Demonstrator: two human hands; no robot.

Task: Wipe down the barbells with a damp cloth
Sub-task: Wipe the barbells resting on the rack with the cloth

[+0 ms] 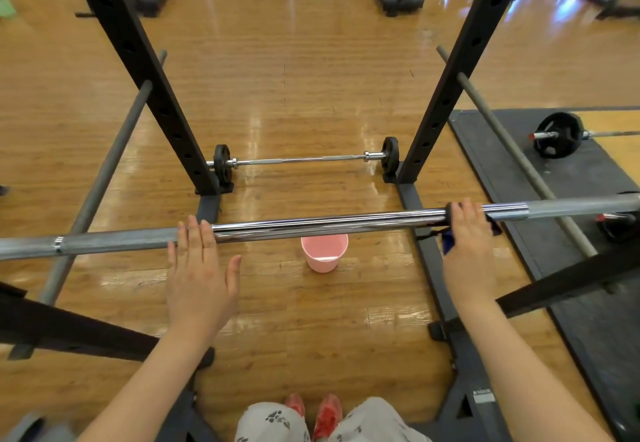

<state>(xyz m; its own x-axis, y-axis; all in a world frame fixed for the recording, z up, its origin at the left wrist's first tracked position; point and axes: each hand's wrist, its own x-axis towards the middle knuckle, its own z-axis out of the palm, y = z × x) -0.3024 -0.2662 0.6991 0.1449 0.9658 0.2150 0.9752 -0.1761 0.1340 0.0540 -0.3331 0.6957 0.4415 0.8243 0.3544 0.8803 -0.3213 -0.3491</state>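
A long chrome barbell (311, 223) runs across the view at waist height, resting in the black squat rack. My left hand (199, 268) lies flat on it left of centre, fingers straight, thumb out below the bar. My right hand (467, 230) wraps a dark blue cloth (448, 242) around the bar right of centre; only an edge of the cloth shows beside the palm. A pink bucket (324, 252) stands on the floor just under the bar.
Black rack uprights (149, 74) rise left and right, with grey safety bars (104, 171) slanting along both sides. A small loaded barbell (304, 159) lies on the floor beyond. Another plated bar (557, 135) rests on the black mat at the right. My red shoes (327, 414) are below.
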